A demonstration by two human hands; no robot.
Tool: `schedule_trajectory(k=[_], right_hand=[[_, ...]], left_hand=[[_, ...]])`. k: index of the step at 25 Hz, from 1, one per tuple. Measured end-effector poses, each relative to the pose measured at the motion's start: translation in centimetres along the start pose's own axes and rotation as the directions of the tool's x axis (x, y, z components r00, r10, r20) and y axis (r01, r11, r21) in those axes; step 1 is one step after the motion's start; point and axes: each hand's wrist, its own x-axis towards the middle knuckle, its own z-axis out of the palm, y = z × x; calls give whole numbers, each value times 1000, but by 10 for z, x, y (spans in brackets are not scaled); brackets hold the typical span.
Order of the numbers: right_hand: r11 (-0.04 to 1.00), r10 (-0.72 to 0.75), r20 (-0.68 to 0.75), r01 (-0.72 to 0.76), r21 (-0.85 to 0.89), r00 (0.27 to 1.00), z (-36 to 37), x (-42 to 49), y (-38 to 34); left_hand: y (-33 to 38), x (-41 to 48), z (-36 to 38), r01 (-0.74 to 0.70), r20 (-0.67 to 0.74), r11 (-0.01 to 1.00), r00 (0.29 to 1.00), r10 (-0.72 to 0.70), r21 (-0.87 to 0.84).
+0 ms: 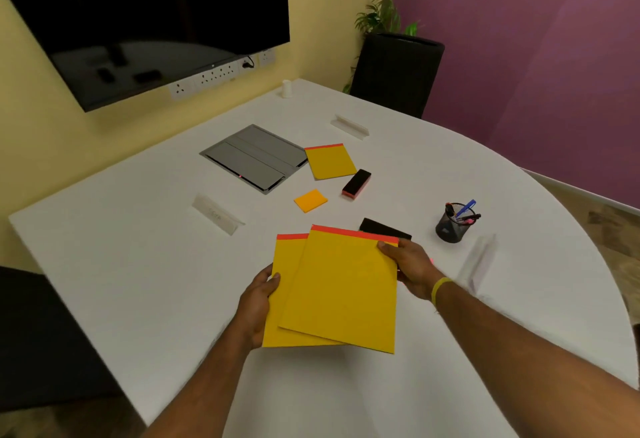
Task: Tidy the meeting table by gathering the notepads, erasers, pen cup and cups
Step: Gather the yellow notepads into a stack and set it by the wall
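Two large yellow notepads with red top strips overlap above the white table (pixel 138 264). My left hand (pixel 258 306) grips the lower notepad (pixel 280 313) at its left edge. My right hand (pixel 410 266) grips the upper notepad (pixel 346 288) at its top right corner. A smaller yellow notepad (pixel 330 160) and an orange sticky pad (pixel 310 200) lie further back. A black and pink eraser (pixel 356 184) sits beside them. Another black eraser (pixel 382 228) lies just behind the held pads. A black mesh pen cup (pixel 451 226) stands at the right. A white cup (pixel 286 88) stands at the far edge.
A grey cable hatch (pixel 249 157) is set into the table's middle. Three clear name holders (pixel 349 127), (pixel 216 217), (pixel 476 261) stand around it. A black chair (pixel 398 74) and a plant are behind the table; a dark screen (pixel 138 22) hangs on the wall.
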Motion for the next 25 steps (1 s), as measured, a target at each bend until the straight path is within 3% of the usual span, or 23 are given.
schedule_trajectory(k=[3, 9, 15, 19, 25], right_hand=[[995, 6, -26, -3, 101, 1000, 27, -23, 17], [999, 10, -14, -10, -51, 1000, 74, -20, 31], [1000, 23, -133, -26, -16, 991, 160, 27, 38], [1000, 23, -233, -25, -5, 972, 208, 57, 37], [997, 60, -321, -75, -35, 945, 229, 87, 30]], left_hand=[[-3, -28, 1, 1, -13, 1000, 1000, -1, 13], [3, -27, -19, -5, 25, 1000, 1000, 5, 20], [49, 30, -85, 121, 176, 992, 976, -126, 39], [76, 79, -130, 66, 285, 982, 952, -115, 176], [89, 139, -148, 82, 291, 967, 944, -153, 242]])
